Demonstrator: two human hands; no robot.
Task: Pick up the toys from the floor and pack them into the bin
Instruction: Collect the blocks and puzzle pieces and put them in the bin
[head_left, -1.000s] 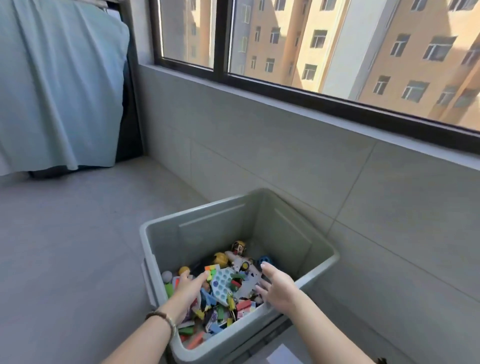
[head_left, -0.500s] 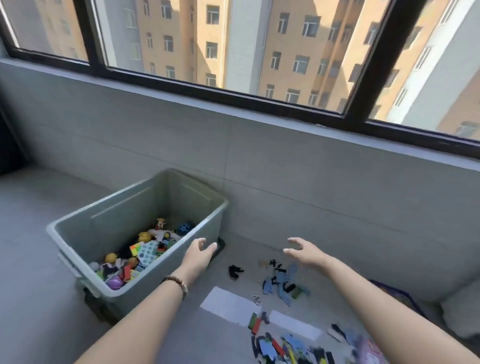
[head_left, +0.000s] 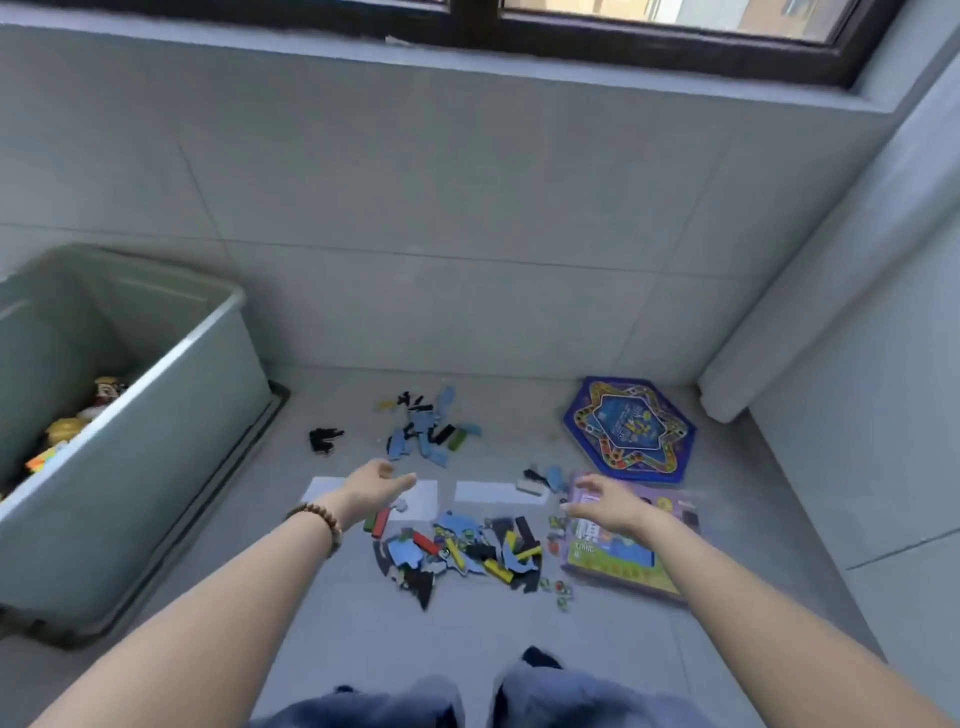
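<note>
Both hands empty, fingers loosely spread. Left hand (head_left: 376, 488) is held out over a white sheet (head_left: 423, 501), right hand (head_left: 608, 506) over the purple printed board (head_left: 613, 564). Main pile of puzzle pieces (head_left: 462, 551) is on the floor between the forearms, with a smaller cluster (head_left: 426, 434) nearer the wall. Hexagonal game board (head_left: 629, 430) far right. Grey bin (head_left: 171, 441) at left, toys (head_left: 67, 426) inside.

Both the left hand (head_left: 375, 491) and right hand (head_left: 613, 506) hover, seemingly empty, over scattered puzzle pieces (head_left: 462, 551) beside the bin (head_left: 156, 364).
</note>
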